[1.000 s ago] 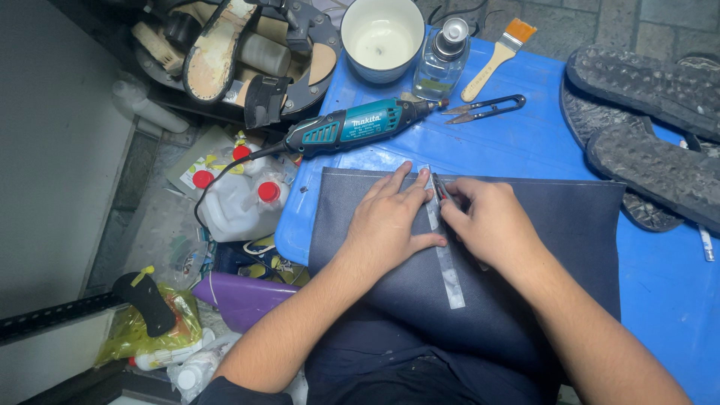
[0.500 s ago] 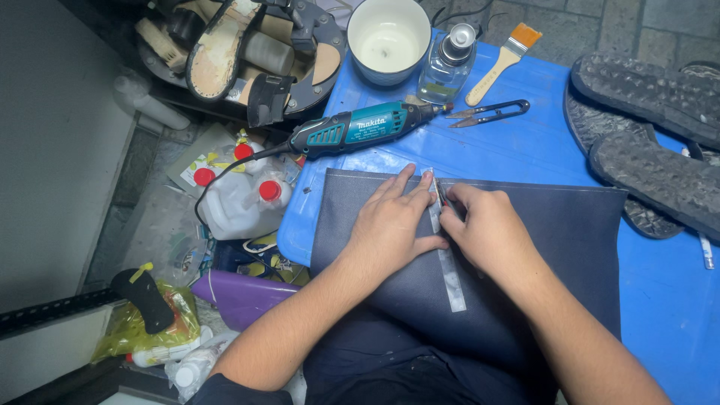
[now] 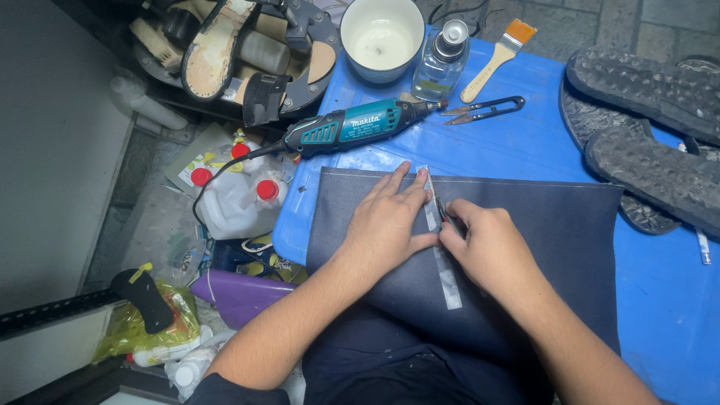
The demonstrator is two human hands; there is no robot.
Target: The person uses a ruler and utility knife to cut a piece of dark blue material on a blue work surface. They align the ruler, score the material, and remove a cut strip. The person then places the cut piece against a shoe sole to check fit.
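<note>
— What's nearest you, from where you stand?

— A sheet of dark blue fabric (image 3: 525,247) draped from the person's lap up onto the near left part of the blue worktop (image 3: 525,142). A pale strip (image 3: 442,255) runs up its middle toward the fabric's far edge.

— And the hands?

— The left hand (image 3: 386,225) lies flat, fingers spread, pressing the fabric just left of the strip. The right hand (image 3: 487,247) is curled, pinching a thin dark tool (image 3: 437,201) whose tip sits against the strip near its far end. What kind of tool it is, I can't make out.

— How far along would you say it is?

— I'd judge the strip is laid along most of its length; the hands are busy at the far end, so that part seems unfinished.

— Beyond the fabric?

— A teal rotary tool (image 3: 352,126) near the worktop's left edge, small black snips (image 3: 484,109) beside it. At the far edge, a white bowl (image 3: 381,37), a glass bottle (image 3: 441,61) and a brush (image 3: 496,58). Dark rubber soles (image 3: 645,127) lie at the far right corner
</note>
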